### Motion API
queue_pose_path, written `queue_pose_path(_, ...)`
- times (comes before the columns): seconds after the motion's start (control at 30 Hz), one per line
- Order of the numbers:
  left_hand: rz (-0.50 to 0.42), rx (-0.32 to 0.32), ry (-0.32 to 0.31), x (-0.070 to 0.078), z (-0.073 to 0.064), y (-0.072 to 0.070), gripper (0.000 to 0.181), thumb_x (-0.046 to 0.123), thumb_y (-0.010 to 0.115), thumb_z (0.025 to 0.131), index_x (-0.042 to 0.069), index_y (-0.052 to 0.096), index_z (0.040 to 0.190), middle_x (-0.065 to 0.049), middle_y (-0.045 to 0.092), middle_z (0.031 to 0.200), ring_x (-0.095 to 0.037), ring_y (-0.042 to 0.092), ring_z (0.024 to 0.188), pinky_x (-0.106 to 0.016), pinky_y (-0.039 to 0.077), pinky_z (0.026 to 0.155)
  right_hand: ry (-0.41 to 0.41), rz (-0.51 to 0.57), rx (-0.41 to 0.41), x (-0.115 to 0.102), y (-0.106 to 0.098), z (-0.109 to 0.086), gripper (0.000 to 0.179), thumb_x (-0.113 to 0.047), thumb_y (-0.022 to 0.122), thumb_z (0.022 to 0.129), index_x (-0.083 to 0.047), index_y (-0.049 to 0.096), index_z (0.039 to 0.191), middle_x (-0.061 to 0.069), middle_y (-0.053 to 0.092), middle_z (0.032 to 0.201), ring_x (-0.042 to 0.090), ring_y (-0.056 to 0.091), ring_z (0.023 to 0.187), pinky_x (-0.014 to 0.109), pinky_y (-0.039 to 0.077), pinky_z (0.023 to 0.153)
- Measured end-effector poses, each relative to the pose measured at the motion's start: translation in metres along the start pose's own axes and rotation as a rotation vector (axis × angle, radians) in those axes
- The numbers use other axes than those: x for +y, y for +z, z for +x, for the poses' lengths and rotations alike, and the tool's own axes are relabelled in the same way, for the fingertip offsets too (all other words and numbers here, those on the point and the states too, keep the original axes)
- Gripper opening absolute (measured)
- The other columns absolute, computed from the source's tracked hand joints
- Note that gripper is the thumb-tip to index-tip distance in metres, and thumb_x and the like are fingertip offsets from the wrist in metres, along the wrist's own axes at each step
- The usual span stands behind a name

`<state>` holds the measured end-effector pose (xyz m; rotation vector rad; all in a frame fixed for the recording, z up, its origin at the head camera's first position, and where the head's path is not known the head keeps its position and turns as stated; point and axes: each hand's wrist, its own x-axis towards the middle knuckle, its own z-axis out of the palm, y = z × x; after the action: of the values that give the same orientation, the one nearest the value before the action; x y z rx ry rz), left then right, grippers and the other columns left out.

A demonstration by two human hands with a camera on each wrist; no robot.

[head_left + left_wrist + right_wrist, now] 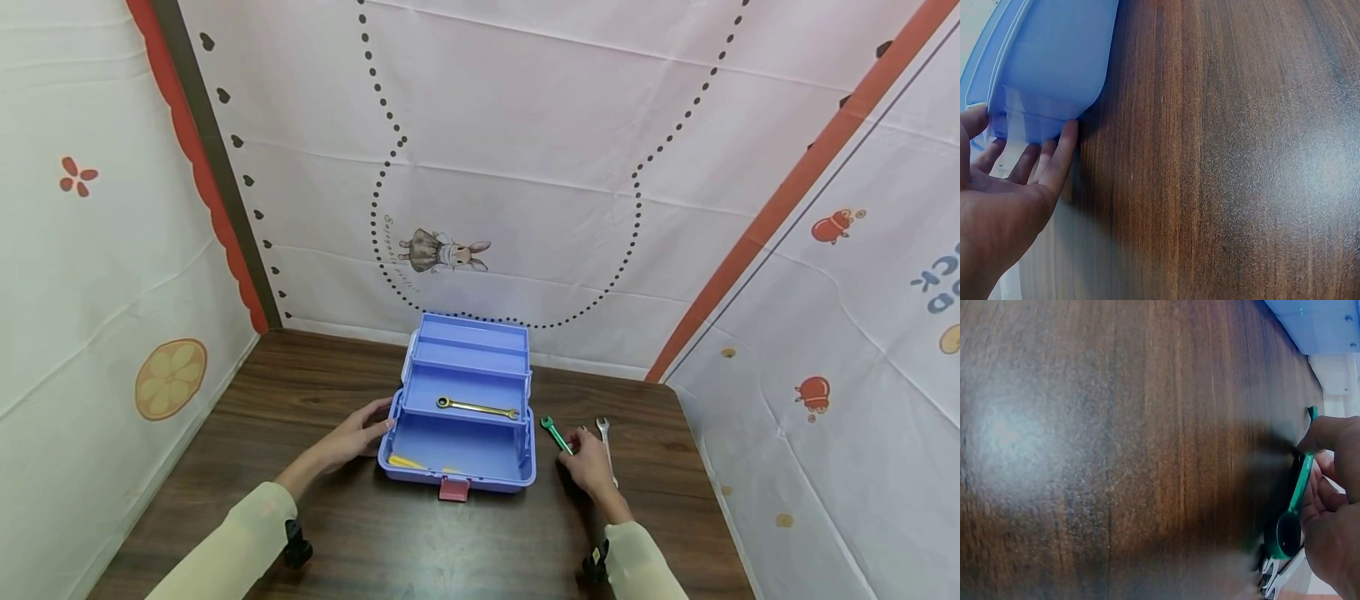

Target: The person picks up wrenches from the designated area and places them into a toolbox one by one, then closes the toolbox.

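Green wrench (557, 437): it sits at about 3 o'clock of the blue toolbox (487, 483), low over the counter (420, 550), jaw end towards 11 o'clock. I cannot tell from my views whether it touches the wood. The right hand (588, 462) has it pinched by the shaft, thumb against the fingers, with the ring end sitting near the palm. The left hand (352, 440) holds the box's 9 o'clock side, thumb on the rim and fingertips on the outer wall.

To handle this well, I would want the pinch near mid-shaft, so the ring end does not swing down, and a straight rise before any sideways travel; the silver wrench (605, 437) lies just beside the hand at 2 o'clock and could be knocked. I judge a light, steady left hold enough to stop the box sliding without jolting the gold wrench (480, 407) on the tray.

The left forearm enters from 7 o'clock and reaches towards 2; the right enters from 5 o'clock and points to 11, its fingers bent.
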<state>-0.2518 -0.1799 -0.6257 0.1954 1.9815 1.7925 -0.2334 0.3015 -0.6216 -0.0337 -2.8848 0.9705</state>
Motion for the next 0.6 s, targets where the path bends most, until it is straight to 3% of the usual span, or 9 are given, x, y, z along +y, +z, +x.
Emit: queue_pose_path(0.6,-0.001,0.007,-0.008,0.0021,0.0002,0.0004,0.068,0.037,0.059,0.111,0.013,0.029,0.167,-0.024,0.028,0.168,-0.045,0.048,0.142,-0.051,0.058,0.102,-0.042,0.044,0.140,0.0024,0.0092,-0.0034,0.016,0.004,0.075,0.076,-0.001,0.067,0.089,0.008,0.065,0.081,0.020,0.059,0.075,0.037,0.050,0.067)
